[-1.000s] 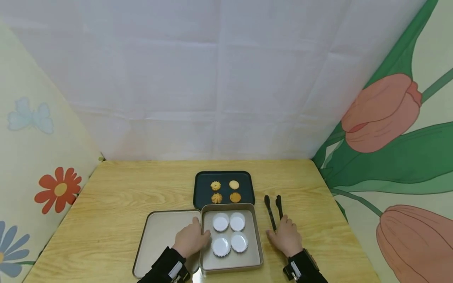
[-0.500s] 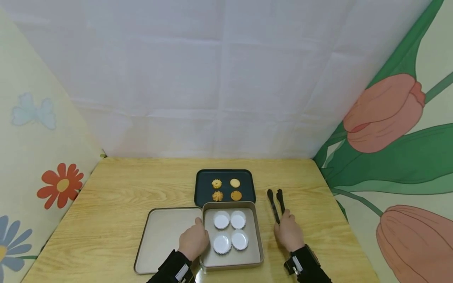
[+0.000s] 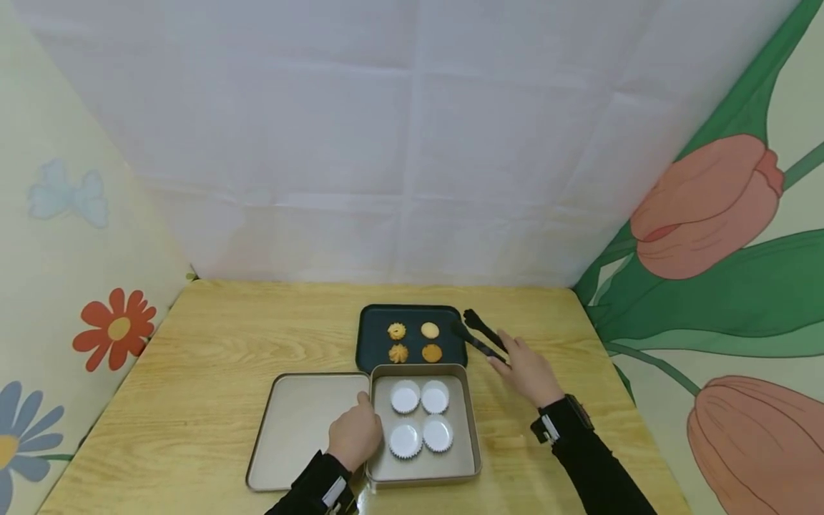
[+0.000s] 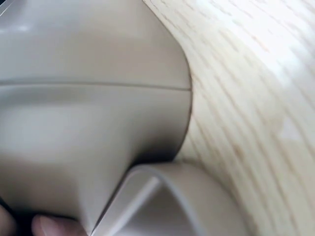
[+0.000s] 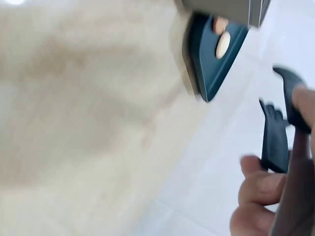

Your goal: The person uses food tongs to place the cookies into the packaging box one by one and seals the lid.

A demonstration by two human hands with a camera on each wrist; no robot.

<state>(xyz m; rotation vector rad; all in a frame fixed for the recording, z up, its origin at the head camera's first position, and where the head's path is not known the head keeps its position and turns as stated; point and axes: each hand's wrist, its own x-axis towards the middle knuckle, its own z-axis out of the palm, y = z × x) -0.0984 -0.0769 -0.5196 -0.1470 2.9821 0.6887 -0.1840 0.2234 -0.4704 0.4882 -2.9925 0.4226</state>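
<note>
My right hand [image 3: 529, 372] holds black tongs [image 3: 483, 328] near the dark tray's right edge, with the two tips apart. In the right wrist view, fingers and thumb close around the tongs [image 5: 275, 142]. Several cookies [image 3: 431, 352], spaced apart, lie on the dark tray [image 3: 373, 343]. In front of that tray stands a square metal pan [image 3: 465, 458] with several white fluted paper cups [image 3: 405, 438] inside. My left hand [image 3: 356, 434] grips the pan's left wall, index finger pointing forward along the rim; its fingertips [image 4: 51, 226] show low in the left wrist view.
A shallow beige lid-like tray [image 3: 299, 422] lies left of the pan, edge to edge with it. All of this is on a wooden table [image 3: 206, 386]. A white cloth [image 3: 322, 143] hangs behind, and painted flower walls [image 3: 714, 286] flank the sides.
My right hand has taken the tongs off the table and carried them forward and left, to the dark tray's right edge. My left hand stays at the pan's left side, its thumb drawn in.
</note>
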